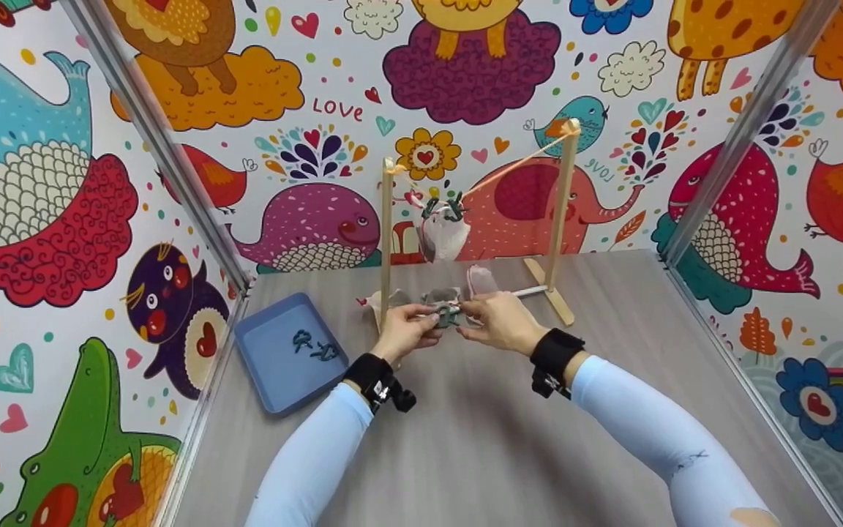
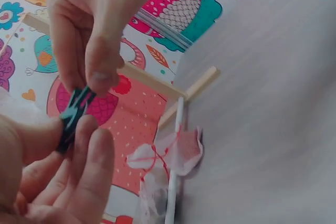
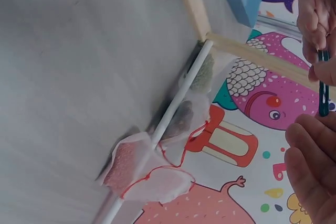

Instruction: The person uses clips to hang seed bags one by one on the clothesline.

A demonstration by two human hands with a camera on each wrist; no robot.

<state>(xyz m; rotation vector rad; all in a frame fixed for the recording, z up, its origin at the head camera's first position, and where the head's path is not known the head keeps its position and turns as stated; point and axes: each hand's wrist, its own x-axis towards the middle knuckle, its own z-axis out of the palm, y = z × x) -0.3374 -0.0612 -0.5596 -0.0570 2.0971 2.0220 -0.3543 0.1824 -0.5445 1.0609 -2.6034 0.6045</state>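
Observation:
Both hands meet in front of the wooden frame, at a small dark green clip. My left hand pinches one end between thumb and fingers. At the other end, the thumb and fingertips of my right hand grip the clip, as the left wrist view shows. Just behind the hands lie white drawstring pouches, one with pinkish contents and one with greenish contents. Above them another white pouch hangs from the string, with dark green clips at its top.
A blue tray at the left holds two dark green clips. The frame has two wooden posts, a white bottom rod and a string between the post tops. Patterned walls enclose the grey table.

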